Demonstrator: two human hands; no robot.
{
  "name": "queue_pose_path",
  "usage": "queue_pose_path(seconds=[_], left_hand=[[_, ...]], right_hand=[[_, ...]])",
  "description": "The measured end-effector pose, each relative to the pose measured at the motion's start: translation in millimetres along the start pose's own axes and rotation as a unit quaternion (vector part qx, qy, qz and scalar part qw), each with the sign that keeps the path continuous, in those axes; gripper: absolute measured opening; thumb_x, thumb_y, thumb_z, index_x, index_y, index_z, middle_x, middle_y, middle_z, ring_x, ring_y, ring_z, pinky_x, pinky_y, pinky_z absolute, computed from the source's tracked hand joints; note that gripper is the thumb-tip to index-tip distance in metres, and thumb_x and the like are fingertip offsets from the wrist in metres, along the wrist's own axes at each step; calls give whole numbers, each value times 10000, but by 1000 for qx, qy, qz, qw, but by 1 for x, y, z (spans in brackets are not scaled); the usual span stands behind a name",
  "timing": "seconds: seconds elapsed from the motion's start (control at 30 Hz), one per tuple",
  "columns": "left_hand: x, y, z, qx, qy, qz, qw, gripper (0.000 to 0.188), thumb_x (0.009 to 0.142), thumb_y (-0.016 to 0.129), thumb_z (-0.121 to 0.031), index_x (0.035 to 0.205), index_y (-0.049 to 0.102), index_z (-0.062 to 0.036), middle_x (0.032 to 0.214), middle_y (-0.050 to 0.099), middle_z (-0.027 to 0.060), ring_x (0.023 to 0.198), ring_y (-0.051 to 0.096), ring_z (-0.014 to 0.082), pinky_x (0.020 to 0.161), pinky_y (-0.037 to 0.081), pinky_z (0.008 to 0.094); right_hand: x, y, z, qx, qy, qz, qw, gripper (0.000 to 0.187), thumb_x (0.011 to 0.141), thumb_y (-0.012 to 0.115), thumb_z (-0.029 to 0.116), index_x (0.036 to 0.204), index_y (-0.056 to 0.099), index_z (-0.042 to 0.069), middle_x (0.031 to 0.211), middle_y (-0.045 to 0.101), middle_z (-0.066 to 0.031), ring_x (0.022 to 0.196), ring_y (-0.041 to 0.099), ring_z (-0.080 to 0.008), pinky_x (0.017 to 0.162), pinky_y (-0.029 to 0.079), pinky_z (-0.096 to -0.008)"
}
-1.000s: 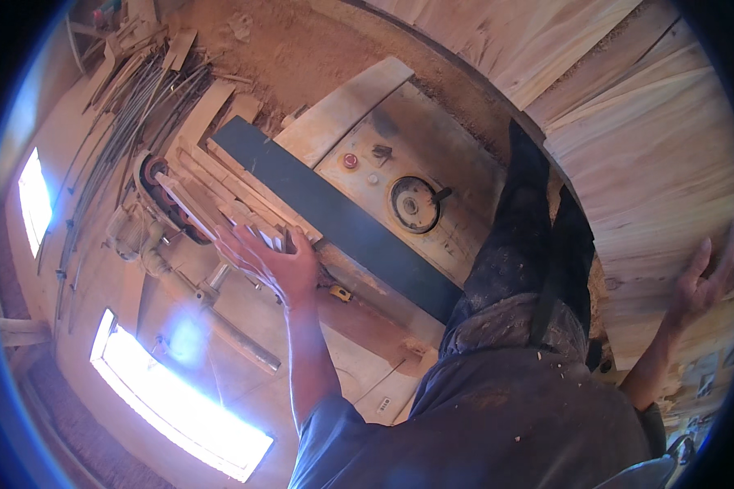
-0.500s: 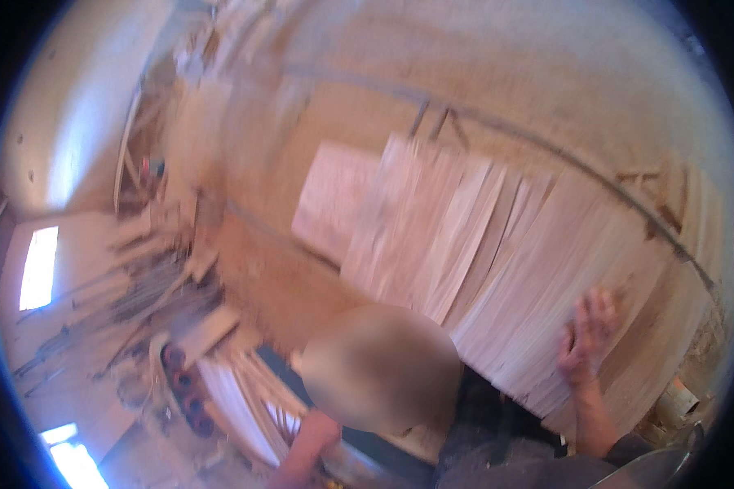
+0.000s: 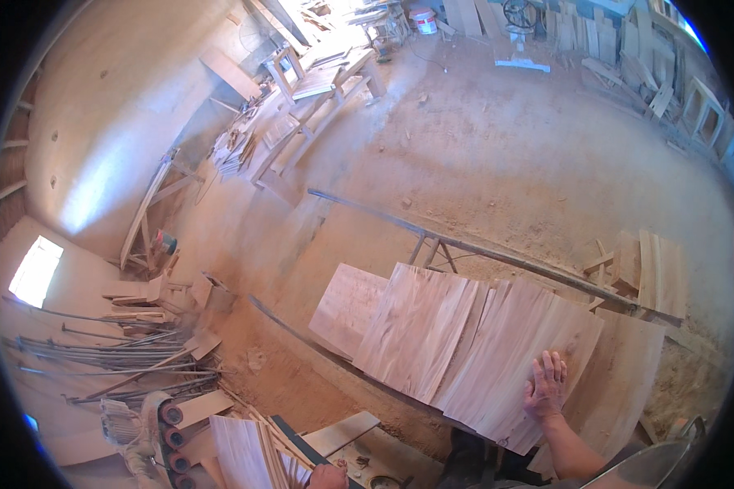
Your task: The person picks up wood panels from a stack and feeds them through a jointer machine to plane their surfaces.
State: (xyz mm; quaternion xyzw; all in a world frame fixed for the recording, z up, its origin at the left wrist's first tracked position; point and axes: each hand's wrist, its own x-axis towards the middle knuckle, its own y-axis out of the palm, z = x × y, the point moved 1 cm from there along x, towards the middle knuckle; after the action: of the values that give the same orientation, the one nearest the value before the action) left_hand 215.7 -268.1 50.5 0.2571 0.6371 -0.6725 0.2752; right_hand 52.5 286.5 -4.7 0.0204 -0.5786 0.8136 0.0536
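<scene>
My right hand (image 3: 546,387) lies palm down with fingers spread on a pale wooden panel (image 3: 518,350). This panel is one of several that overlap in a row on a metal-railed stand. To its left lie a second wide panel (image 3: 416,322) and a smaller pinkish panel (image 3: 349,306). At the lower edge, my left hand (image 3: 329,476) is partly cut off, beside thin wooden boards (image 3: 240,452) and a dark rail (image 3: 298,440). Its fingers are mostly hidden, so whether it grips anything is unclear.
A long metal rail (image 3: 465,248) runs behind the panels. Metal bar clamps (image 3: 106,350) lie at left, near a machine with round rollers (image 3: 174,438). A workbench (image 3: 310,106) stands farther back. More boards (image 3: 661,269) stand at right on the dusty floor.
The view has swung upward and sharpened, so more of the room shows. My right hand remains on the panels. My left hand now sits lower, at the picture's edge.
</scene>
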Motion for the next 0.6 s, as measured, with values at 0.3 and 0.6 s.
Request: queue_pose_path(seconds=[0.3, 0.6], left_hand=[[-2, 20, 18, -67, 51, -49, 995, 257, 759, 667, -276, 872, 736, -56, 867, 707, 255, 865, 700, 427, 806, 552, 529], [-7, -3, -2, -23, 42, 37, 998, 334, 848, 584, -303, 1010, 771, -79, 997, 749, 203, 972, 726, 390, 891, 568, 508]], right_hand=[[2, -3, 11, -19, -5, -6, 1000, 630, 760, 660, 170, 1369, 542, 54, 1533, 398, -192, 1490, 280, -410, 1252, 179, -541], [-11, 19, -3, -104, -30, -4, 994, 695, 812, 665, 240, 1458, 470, 74, 1572, 330, -162, 1512, 230, -390, 1252, 171, -534]])
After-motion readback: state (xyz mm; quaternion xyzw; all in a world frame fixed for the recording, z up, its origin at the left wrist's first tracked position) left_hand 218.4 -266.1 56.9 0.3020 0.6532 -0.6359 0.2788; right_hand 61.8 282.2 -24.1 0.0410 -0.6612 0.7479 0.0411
